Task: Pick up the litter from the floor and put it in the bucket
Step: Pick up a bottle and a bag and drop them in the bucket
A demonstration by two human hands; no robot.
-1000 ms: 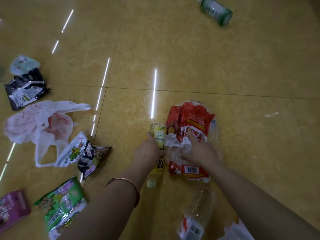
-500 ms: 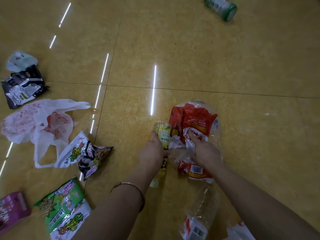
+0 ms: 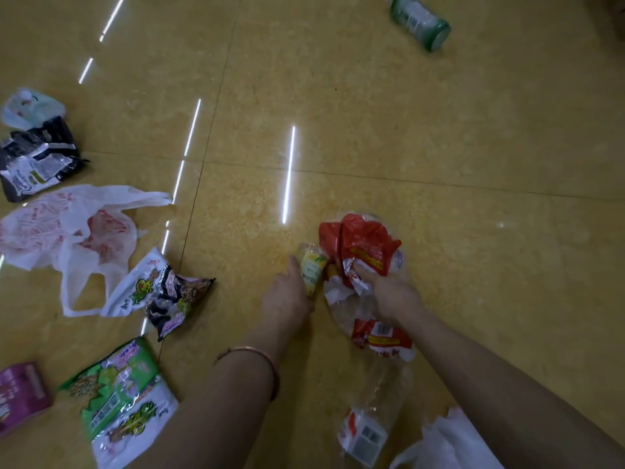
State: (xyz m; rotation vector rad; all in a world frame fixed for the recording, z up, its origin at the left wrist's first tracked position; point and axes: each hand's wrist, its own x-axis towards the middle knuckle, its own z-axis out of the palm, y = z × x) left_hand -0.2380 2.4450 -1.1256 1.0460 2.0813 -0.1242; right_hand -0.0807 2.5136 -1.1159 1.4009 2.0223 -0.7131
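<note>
- While both hands are down at the floor, the left hand has its fingers curled round a small yellow bottle, which lies just left of the red wrapper.
- The right hand pinches the crumpled red wrapper near its middle, with its fingertips dug into the plastic.
- The yellow bottle's long axis runs away from the person, roughly in line with the left forearm. Its far end shows, and its near end is hidden under the hand.
- Each piece sits directly beneath its own hand, so the coming lift looks like a plain pull upward with no further reach.
- A clear bottle lies nearer the person than the red wrapper, also lengthwise. The right arm passes just beside it, so that hand seems the closer one for it.
- The bucket is out of view, so which way to carry the litter cannot be told.
- Well left of the red wrapper lie a white bag and several snack packets. A green bottle lies far beyond it to the right.
</note>
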